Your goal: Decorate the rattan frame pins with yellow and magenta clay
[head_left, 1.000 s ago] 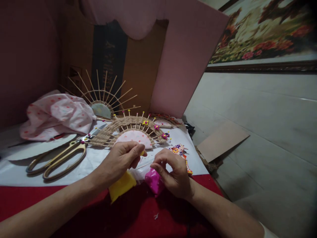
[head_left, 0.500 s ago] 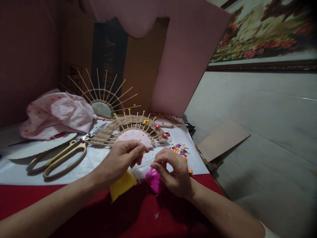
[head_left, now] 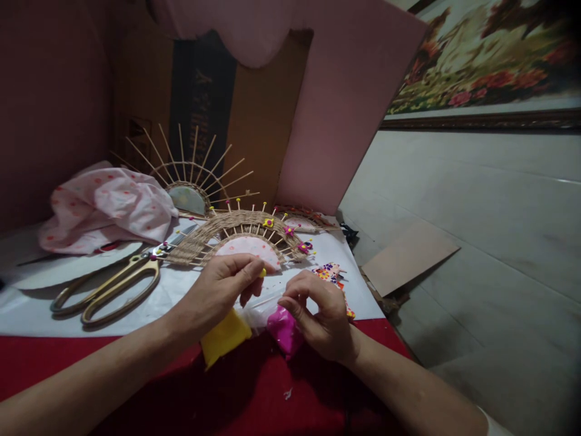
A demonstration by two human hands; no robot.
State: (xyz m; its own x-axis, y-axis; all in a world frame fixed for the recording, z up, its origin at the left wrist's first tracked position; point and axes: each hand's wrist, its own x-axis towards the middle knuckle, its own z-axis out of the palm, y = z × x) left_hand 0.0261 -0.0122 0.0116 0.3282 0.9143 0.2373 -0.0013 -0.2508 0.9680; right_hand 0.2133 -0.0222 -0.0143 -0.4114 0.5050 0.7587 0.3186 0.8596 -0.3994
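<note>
My left hand (head_left: 233, 277) pinches a small yellow lump of clay (head_left: 262, 273) between thumb and forefinger. To its right, my right hand (head_left: 318, 312) has thumb and forefinger together at the end of a thin pale stick (head_left: 269, 300). Below the hands lie a yellow clay packet (head_left: 224, 337) and a bright pink clay packet (head_left: 284, 330) in clear plastic. Just beyond the hands is a woven half-round fan (head_left: 213, 232) with a dotted cloth centre (head_left: 249, 247). Stick ends with small coloured balls and several clay flowers (head_left: 289, 230) decorate its rim.
Large scissors (head_left: 120, 284) lie at left beside crumpled dotted cloth (head_left: 109, 206). A bare stick frame (head_left: 188, 175) leans against the cardboard box (head_left: 267, 115) behind. Patterned cloth scraps (head_left: 329, 272) sit near my right hand. The white sheet ends at the red cloth (head_left: 254, 399).
The yellow lump shows a little more at my left fingertips. Both hands stay nearly in place, and the view has shifted slightly.
</note>
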